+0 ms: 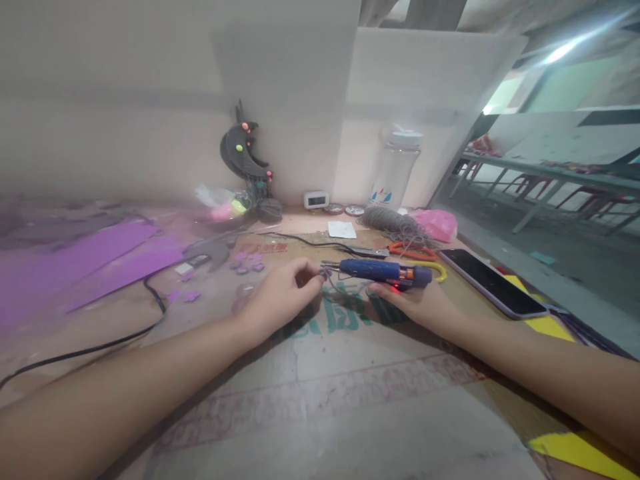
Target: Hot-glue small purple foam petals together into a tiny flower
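Observation:
My right hand [417, 301] grips a blue glue gun [385, 271] that lies level, its nozzle pointing left. My left hand [283, 293] is closed in a pinch on a small purple foam piece [326, 272], held right at the nozzle tip. Both hands hover just above the cardboard-covered table [320, 373]. More small purple foam shapes [249, 261] lie to the left of my left hand.
Purple foam sheets [95, 260] and a black cable [150, 300] lie at the left. A phone [493, 281], orange scissors [413, 251], grey yarn [395, 223], a pink bag [437, 223], a clear bottle [397, 170], a small clock [316, 199] and a dark moon ornament [243, 153] stand behind. Yellow sheets [575, 447] sit at the right.

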`<state>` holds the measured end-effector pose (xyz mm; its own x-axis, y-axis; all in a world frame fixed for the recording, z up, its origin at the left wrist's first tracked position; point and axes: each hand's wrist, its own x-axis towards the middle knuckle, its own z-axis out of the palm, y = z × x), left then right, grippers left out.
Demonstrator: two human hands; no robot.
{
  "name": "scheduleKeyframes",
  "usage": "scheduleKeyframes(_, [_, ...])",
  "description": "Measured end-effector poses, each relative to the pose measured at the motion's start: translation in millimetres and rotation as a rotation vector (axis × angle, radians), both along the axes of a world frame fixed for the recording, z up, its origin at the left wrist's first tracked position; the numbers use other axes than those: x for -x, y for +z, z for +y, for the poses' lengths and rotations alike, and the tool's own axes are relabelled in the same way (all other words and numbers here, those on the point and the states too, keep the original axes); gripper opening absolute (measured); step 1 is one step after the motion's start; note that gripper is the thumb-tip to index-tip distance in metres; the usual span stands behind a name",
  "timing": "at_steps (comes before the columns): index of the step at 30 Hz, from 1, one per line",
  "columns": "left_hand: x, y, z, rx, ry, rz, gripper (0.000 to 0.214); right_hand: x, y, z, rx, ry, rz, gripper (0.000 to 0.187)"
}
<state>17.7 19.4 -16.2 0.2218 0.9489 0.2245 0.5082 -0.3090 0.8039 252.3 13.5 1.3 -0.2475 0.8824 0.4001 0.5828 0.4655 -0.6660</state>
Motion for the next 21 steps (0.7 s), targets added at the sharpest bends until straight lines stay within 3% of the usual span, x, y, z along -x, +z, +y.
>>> scheduleKeyframes(21, [0.5,1.1,-1.6,-0.082,0.021,0.045,0.015,3.3,4.3,-1.1,0.045,-0.033,-0.058,0.019])
